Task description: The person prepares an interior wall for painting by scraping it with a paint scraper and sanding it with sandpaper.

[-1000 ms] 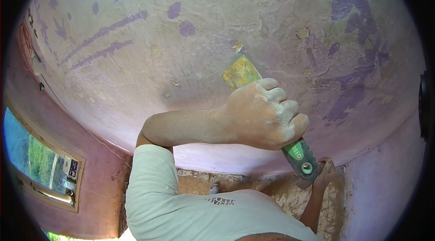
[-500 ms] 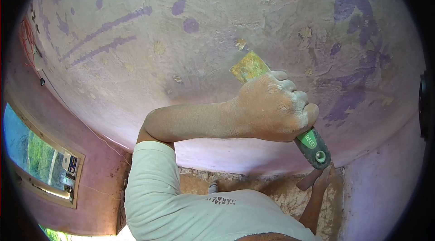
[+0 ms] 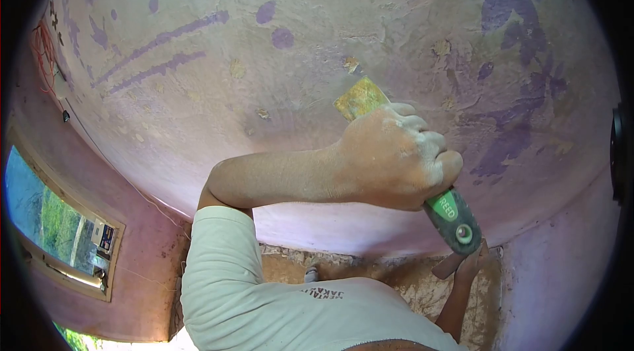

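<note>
My left hand (image 3: 396, 156) is closed around a scraper with a black and green handle (image 3: 452, 219) marked "REED". Its broad blade (image 3: 361, 98), smeared yellow, lies close over the wall (image 3: 317, 87), just below a chipped spot (image 3: 351, 63). Pale dust coats the knuckles and forearm. Lower down at the right, my right hand (image 3: 471, 262) hangs partly behind the scraper's handle end. It seems closed on a flat brown piece (image 3: 447, 266), whose kind I cannot tell.
Purple painted leaves (image 3: 518, 4) and several chipped patches mark the wall. To the left are a window (image 3: 56, 225) with small items on its sill, a cable (image 3: 125, 176) and an orange cord (image 3: 43, 54). Below lies a dusty brown floor (image 3: 281, 268) with a foot (image 3: 311, 275) on it.
The scraper's handle end has tipped slightly down and left while its blade stays near the same chipped spot. The view has shifted a little. Both hands keep their hold.
</note>
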Tool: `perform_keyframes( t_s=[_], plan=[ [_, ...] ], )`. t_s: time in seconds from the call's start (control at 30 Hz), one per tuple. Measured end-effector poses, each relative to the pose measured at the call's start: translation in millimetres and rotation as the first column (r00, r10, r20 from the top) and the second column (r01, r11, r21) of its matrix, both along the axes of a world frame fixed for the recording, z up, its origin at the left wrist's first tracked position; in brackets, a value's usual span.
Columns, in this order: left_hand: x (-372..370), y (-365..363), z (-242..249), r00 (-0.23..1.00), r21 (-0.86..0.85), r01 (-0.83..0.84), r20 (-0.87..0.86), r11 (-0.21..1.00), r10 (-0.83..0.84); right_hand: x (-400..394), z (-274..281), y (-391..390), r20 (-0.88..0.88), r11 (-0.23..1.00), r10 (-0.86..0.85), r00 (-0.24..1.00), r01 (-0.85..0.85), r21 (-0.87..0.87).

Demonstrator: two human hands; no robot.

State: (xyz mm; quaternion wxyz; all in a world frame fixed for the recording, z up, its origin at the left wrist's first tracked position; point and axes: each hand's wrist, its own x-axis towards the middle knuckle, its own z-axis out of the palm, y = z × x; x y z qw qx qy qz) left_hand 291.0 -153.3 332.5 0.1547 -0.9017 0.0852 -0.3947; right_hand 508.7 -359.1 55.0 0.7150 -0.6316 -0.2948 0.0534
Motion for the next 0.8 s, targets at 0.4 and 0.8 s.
perform_keyframes(
  t_s=[0.4, 0.8],
  plan=[
    [-2, -5, 0, 1.0, -0.038, 0.021, 0.008, 0.999, -0.02, 1, -1, -9, -0.007, 1.0, -0.005, 1.0, 0.005, -0.003],
    [-2, -3, 10, 0.999, -0.137, -0.002, -0.041, 0.991, -0.004, 0, 1, -15, 0.042, 1.0, 0.002, 0.999, -0.001, -0.018]
  ],
)
